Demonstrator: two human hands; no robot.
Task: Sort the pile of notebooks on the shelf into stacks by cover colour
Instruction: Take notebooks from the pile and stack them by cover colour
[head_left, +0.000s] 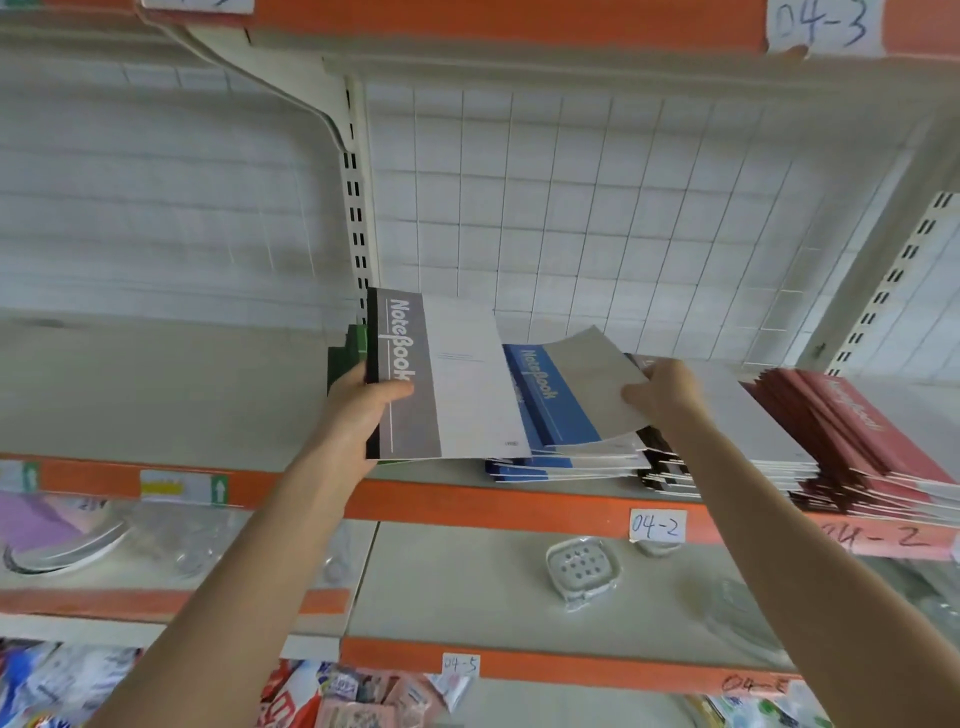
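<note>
On an orange-edged metal shelf (519, 506), a low stack of green paper notebooks (343, 353) sits at far left. The left hand (363, 410) grips a grey-banded, black-spined notebook (415, 384) by its spine just above them. Next lies the stack of blue-covered notebooks (550, 410); over it the right hand (670, 395) pinches a pale, bowed notebook (592, 384) by its corner. A black-edged stack (670, 467) and a red-covered stack (852, 431) follow. The grey notebook probably belongs on the black-edged stack: carry it level and square its edges when it lands.
</note>
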